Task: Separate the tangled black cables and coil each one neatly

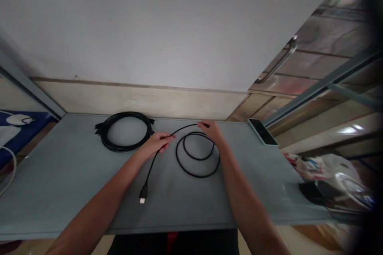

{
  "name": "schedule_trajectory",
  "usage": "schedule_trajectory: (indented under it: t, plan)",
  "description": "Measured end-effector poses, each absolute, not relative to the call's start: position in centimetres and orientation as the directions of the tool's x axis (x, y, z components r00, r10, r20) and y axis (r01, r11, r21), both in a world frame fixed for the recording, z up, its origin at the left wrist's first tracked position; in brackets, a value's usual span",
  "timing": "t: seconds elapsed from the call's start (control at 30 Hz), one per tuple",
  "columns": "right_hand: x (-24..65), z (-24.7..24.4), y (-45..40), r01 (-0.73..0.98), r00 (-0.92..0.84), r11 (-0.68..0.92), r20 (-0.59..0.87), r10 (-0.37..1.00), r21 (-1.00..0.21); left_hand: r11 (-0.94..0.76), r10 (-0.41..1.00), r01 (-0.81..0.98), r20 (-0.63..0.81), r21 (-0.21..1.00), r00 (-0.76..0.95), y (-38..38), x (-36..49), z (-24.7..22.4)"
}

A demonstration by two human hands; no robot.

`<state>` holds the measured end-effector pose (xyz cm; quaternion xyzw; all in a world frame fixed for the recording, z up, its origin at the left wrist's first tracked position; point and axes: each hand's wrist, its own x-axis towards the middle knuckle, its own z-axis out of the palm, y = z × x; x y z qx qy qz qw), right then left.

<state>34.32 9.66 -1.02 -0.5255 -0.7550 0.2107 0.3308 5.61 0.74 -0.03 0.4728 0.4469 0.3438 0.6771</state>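
Note:
A thin black cable [199, 176] runs between my two hands above the grey table. My left hand [158, 143] pinches it a short way from its end, and the plug [143, 194] with a pale metal tip hangs toward the table's front edge. Farther along, my right hand [210, 130] has its fingers closed on the same cable. Below and beside that hand, the rest of the cable lies in loose loops. Just left of my left hand rests a thicker coil of black cable [118, 149], its plugs showing at both upper sides.
A phone-like dark slab with a pale green edge [263, 132] lies at the table's back right corner. Grey metal posts [32, 89] rise at the sides, and a wall [140, 97] stands behind. Blurred bags and a dark object [312, 192] sit at the right end.

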Motion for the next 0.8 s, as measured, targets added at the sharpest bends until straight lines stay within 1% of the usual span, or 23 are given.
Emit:
schedule_trajectory:
  t: [0.07,0.2,0.3,0.37,0.43,0.53,0.63,0.73,0.8]
  plan:
    - [32.6,-1.0,9.0,0.623,-0.299,0.404,0.274,0.914,-0.669,0.313,0.906,-0.096,-0.267,0.945,0.329,0.8,5.9,0.0]
    - [29.2,-0.8,7.5,0.491,-0.424,0.449,0.246,0.872,-0.746,0.293,0.934,-0.216,-0.231,0.931,0.271,1.1,5.8,-0.1]
    - [28.0,-0.2,6.8,0.42,-0.521,0.432,0.178,0.835,-0.798,0.255,0.954,-0.214,-0.21,0.943,0.212,1.4,5.5,-0.3]
    - [28.3,0.2,6.8,0.406,-0.54,0.361,0.098,0.836,-0.84,0.25,0.964,-0.199,-0.224,0.948,0.145,1.7,5.2,-0.4]
    - [29.4,0.3,7.1,0.367,-0.53,0.247,0.017,0.848,-0.897,0.247,0.969,-0.229,-0.235,0.942,0.08,2.0,4.8,-0.2]
    - [31.8,0.0,7.8,0.216,-0.522,0.039,-0.082,0.849,-0.976,0.229,0.973,-0.313,-0.221,0.922,0.06,2.3,4.1,0.6]
    - [34.0,-0.7,8.4,0.039,-0.507,-0.124,-0.126,0.853,-0.992,0.213,0.977,-0.359,-0.206,0.909,0.059,2.6,2.8,1.5]
    - [35.3,-1.2,8.8,-0.037,-0.437,-0.177,-0.144,0.888,-0.983,0.229,0.97,-0.385,-0.242,0.894,0.017,3.0,0.5,2.0]
    - [35.9,-1.5,9.1,-0.053,-0.344,-0.194,-0.165,0.924,-0.98,0.215,0.971,-0.389,-0.239,0.896,-0.016,3.4,-1.2,2.2]
